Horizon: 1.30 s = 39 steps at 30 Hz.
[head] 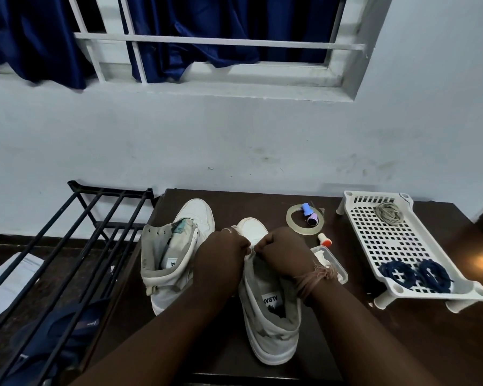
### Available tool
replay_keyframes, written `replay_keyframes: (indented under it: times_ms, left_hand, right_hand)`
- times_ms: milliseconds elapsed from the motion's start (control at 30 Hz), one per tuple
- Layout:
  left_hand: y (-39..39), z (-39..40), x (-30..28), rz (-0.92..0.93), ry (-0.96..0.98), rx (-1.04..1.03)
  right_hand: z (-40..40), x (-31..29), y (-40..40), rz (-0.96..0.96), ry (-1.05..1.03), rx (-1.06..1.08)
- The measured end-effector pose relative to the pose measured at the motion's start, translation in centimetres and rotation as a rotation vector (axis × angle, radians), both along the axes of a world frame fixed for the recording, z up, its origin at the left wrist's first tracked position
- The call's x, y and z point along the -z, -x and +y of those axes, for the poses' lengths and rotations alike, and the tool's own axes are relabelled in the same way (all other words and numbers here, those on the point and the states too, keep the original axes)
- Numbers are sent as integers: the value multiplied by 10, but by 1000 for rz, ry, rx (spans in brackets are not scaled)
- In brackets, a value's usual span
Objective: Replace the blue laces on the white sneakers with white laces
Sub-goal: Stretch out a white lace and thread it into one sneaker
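Observation:
Two white high-top sneakers stand on a dark table (374, 344), toes pointing away from me. The left sneaker (176, 246) has no lace in its eyelets. Over the right sneaker (268, 316) my left hand (221, 260) and my right hand (282, 254) are curled, knuckles close together, above its eyelets; a thin white lace seems pinched between them, mostly hidden. Two coiled blue laces (416, 275) lie in the near end of a white perforated tray (374, 246). A coiled whitish lace (389, 213) lies at its far end.
A tape roll (292, 222) with small blue and purple items inside it, a red-capped white tube (324, 240) and a clear plastic box (335, 263) lie right of the sneakers. A black metal rack (81, 246) stands left of the table, with a wall and a window behind.

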<state>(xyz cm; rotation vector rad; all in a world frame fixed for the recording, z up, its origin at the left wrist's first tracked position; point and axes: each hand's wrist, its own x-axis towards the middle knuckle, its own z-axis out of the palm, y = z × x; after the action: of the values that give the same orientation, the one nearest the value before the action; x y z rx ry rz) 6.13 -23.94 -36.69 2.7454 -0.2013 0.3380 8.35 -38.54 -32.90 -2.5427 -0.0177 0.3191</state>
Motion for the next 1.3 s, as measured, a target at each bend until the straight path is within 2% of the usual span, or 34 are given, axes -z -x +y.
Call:
replay_keyframes:
  times_ms: [167, 233, 300, 367, 433, 533, 633, 700, 767, 967, 1100, 1300]
  left_hand:
    - [-6, -6, -9, 221, 190, -19]
    - [-13, -1, -24, 357, 353, -88]
    - [-15, 3, -37, 324, 484, -150]
    - [-6, -6, -43, 328, 525, -153]
    - [5, -24, -40, 349, 471, -125]
    - [17, -40, -32, 206, 195, -142]
    - [19, -47, -33, 104, -52, -169]
    - [17, -53, -32, 99, -103, -197]
    - [15, -55, -32, 103, -136, -219]
    - [9, -34, -27, 119, -112, -171]
    - [5, -25, -26, 153, -20, -153]
    - [5, -17, -23, 207, 128, -106]
  right_hand:
    - [-7, -3, 4, 101, -104, 9]
    - [-11, -10, 6, 151, -174, 28]
    - [-15, -15, 7, 174, -209, 30]
    - [-19, -19, 7, 79, -268, 68]
    - [-22, -22, 3, -124, -315, 131]
    - [-20, -25, 2, -286, -320, 61]
    - [-13, -24, 6, -187, -80, -106]
    - [-13, -21, 9, -124, 118, -191]
    - [-12, -19, 9, -115, 167, -217]
    - [-7, -4, -2, -7, 254, -249]
    - [-16, -7, 8, -164, 261, -207]
    - [-15, 8, 10, -216, 140, -140]
